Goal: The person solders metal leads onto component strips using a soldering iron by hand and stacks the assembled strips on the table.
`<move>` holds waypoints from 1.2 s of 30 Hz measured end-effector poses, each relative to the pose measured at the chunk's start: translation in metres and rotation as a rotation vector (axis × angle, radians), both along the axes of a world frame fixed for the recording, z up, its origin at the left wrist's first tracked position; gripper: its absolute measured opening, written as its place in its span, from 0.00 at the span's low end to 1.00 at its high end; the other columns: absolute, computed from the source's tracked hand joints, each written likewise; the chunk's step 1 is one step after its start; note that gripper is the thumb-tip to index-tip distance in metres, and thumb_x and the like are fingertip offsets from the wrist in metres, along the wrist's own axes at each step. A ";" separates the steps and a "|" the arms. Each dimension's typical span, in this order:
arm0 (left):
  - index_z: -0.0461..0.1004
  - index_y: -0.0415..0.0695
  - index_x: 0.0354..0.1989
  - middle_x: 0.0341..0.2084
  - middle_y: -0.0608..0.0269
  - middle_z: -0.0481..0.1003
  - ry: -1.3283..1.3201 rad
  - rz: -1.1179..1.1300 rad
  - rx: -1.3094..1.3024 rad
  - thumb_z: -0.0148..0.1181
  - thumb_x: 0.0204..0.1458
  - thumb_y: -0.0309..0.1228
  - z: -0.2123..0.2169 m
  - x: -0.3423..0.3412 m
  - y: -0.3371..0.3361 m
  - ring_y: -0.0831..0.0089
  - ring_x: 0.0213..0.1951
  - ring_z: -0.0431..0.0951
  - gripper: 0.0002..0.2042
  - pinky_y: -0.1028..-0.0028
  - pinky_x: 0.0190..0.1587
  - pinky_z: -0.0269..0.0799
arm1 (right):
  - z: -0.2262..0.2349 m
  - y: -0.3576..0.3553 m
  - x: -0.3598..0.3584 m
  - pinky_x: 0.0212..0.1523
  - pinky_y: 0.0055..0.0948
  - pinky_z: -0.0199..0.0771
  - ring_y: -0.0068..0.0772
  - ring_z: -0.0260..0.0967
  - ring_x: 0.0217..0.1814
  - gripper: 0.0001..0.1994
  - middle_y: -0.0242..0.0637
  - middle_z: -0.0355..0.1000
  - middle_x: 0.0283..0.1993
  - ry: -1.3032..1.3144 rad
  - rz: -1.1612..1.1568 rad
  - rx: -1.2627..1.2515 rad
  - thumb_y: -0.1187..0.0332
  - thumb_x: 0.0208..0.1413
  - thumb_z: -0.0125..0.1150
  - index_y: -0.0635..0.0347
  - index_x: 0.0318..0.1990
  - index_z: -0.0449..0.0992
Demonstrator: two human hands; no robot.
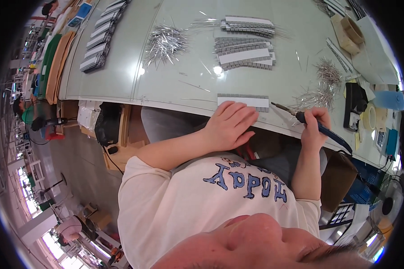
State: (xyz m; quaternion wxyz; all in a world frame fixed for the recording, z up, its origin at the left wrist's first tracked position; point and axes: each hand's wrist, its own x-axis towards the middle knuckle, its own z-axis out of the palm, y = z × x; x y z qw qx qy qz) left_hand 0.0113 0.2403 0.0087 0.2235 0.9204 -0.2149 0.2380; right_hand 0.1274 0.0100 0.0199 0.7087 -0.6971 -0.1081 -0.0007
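Pale tabletop (107,83) w/ strip (251,99), white ctr, segmented gry edges

With the single strip (261,103) as reference: left of it we have a wide lane over the table (107,85), crossed only by thin loose wires (194,85). Beyond it, we get a short gap, then the strip pile (244,56) blocks; farther left of that, a spiky wire heap (166,43). Right of it we're tight: soldering iron (301,117) tip near its end, right hand (313,133) behind, wire tangles (329,74) past that. Near side: left hand (229,126) blocks us.
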 end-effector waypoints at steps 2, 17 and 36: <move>0.69 0.41 0.50 0.49 0.59 0.67 0.082 0.090 0.052 0.63 0.42 0.39 0.003 0.002 0.000 0.62 0.52 0.66 0.26 0.61 0.54 0.61 | 0.004 0.004 0.000 0.24 0.16 0.51 0.13 0.53 0.23 0.07 0.24 0.62 0.23 0.024 -0.078 0.058 0.77 0.48 0.59 0.58 0.26 0.67; 0.72 0.43 0.47 0.44 0.61 0.70 0.000 0.254 0.009 0.65 0.39 0.37 -0.003 -0.032 0.040 0.63 0.47 0.68 0.24 0.61 0.50 0.61 | -0.007 0.014 -0.008 0.31 0.17 0.58 0.16 0.58 0.28 0.08 0.28 0.64 0.27 -0.191 0.003 -0.006 0.83 0.47 0.59 0.61 0.28 0.66; 0.72 0.47 0.50 0.46 0.65 0.68 0.094 0.337 -0.044 0.66 0.37 0.42 -0.026 -0.046 0.086 0.66 0.48 0.66 0.28 0.63 0.52 0.56 | 0.029 0.126 -0.047 0.14 0.26 0.52 0.27 0.57 0.13 0.11 0.34 0.63 0.17 -0.382 0.374 -0.308 0.82 0.42 0.62 0.59 0.28 0.65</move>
